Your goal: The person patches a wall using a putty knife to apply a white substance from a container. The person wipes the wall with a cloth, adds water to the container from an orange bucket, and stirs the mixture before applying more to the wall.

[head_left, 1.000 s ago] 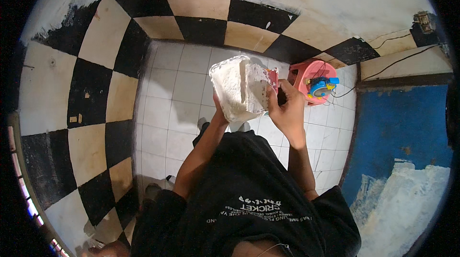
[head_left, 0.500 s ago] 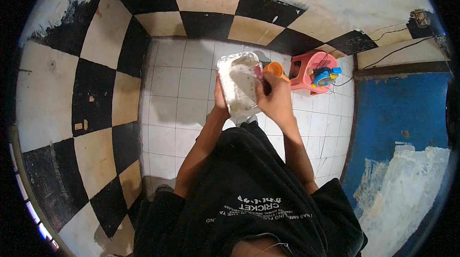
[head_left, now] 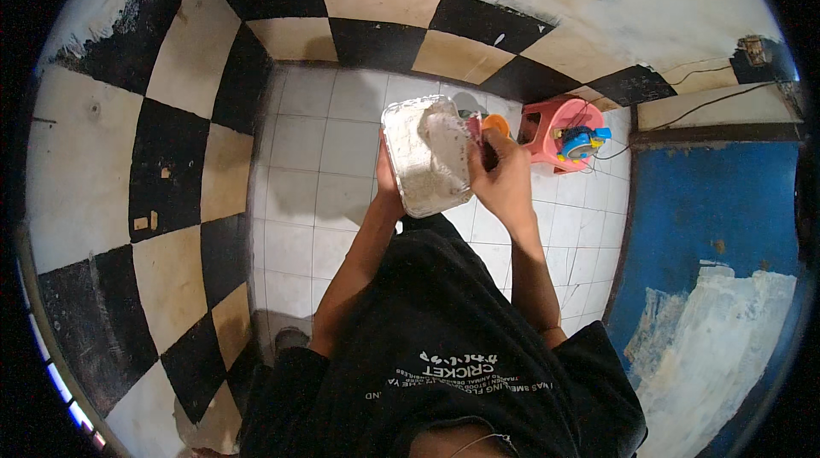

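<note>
In front of my body I hold a rectangular tub (head_left: 437,203) tilted up. Thick white paint or paste (head_left: 414,151) coats its inside and rim. My left hand (head_left: 387,176) supports the tub from its left side and underneath, most of its fingers hidden behind it. My right hand (head_left: 504,180) is closed at the tub's right edge around a small red tool (head_left: 473,127). The tool's working end is smeared with white, and whether it is a brush or a scraper I cannot tell.
An orange cup (head_left: 495,123) shows beyond my right hand. Farther right, a pink plastic stool (head_left: 547,146) bears a blue and yellow device (head_left: 582,144) with cables. Black-and-cream chequered walls stand left and ahead; a blue panel (head_left: 709,202) with white patches is at right.
The tub has tilted and come slightly nearer my body. My right hand has shifted a little right and nearer, with the red tool still at the tub's right edge.
</note>
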The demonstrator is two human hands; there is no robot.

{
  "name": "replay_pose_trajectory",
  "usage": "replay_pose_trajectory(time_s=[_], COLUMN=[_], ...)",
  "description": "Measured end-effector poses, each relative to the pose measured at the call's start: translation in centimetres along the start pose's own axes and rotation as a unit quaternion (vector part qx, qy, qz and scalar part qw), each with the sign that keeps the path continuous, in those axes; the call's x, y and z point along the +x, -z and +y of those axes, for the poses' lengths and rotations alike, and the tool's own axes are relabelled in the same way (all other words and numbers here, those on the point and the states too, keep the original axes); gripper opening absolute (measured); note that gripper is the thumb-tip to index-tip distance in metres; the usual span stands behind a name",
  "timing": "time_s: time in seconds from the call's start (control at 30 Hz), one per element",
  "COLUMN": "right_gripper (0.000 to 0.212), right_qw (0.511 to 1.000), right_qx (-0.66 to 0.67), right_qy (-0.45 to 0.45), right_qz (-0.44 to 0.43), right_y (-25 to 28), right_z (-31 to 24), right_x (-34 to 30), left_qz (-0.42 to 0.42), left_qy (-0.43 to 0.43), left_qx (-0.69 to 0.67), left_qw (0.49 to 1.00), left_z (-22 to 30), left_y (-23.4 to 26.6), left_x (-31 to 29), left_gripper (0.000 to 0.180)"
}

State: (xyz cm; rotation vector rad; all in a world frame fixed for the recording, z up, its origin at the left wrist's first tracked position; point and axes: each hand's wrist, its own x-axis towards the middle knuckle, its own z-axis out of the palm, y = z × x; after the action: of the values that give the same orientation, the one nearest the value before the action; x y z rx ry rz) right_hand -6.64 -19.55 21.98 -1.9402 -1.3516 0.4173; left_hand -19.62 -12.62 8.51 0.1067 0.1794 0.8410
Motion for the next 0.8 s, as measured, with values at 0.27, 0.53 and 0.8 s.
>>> replay_pose_trajectory(time_s=[0.27, 0.53, 0.8], right_gripper=[0.011, 0.009, 0.009], right_qw=[1.000, 0.997, 0.988], right_qx=[0.011, 0.013, -0.060], right_qy=[-0.021, 0.078, 0.141], right_qz=[0.013, -0.012, 0.033], right_y=[-0.2, -0.5, 0.4], right_z=[0.7, -1.7, -1.4], right_x=[4.4, 10.9, 16.5], left_qz=[0.107, -0.049, -0.058], left_qy=[0.054, -0.027, -0.053], left_qx=[0.118, 0.013, -0.025], left_qw=[0.986, 0.998, 0.997], left_z=[2.7, 3.2, 3.3], left_y=[-1.9, 2.2, 1.6], left_x=[2.6, 9.6, 18.7], left_gripper=[0.072, 0.067, 0.073])
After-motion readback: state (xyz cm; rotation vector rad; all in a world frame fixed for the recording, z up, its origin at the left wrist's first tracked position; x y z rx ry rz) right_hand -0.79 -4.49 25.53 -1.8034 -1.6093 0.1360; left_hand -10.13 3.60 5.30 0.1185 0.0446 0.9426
